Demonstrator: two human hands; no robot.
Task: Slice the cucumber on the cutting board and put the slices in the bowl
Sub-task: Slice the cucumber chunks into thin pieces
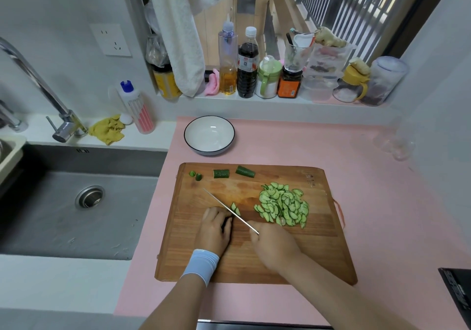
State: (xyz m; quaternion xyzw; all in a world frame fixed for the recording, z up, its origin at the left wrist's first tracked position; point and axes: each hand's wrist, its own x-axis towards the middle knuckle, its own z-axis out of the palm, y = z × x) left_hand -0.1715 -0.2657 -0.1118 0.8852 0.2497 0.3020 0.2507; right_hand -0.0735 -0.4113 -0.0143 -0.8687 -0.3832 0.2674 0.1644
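Note:
A wooden cutting board [254,258] lies on the pink counter. My left hand [215,227] curls over a dark cucumber piece [226,224] and holds it down on the board. My right hand [274,244] grips the knife [229,210], whose blade runs up and left beside my left fingers. Fresh slices [235,208] lean against the blade. A heap of thin slices [283,207] lies at the right. Two cucumber chunks [221,173] [245,171] and small end bits [195,175] sit along the far edge. The white bowl [209,136] stands empty behind the board.
A grey sink [76,202] with a tap [65,125] is on the left. Bottles and jars [247,72] line the window sill behind the bowl. A yellow cloth [108,129] lies by the tap. A dark appliance corner [457,296] shows at the lower right.

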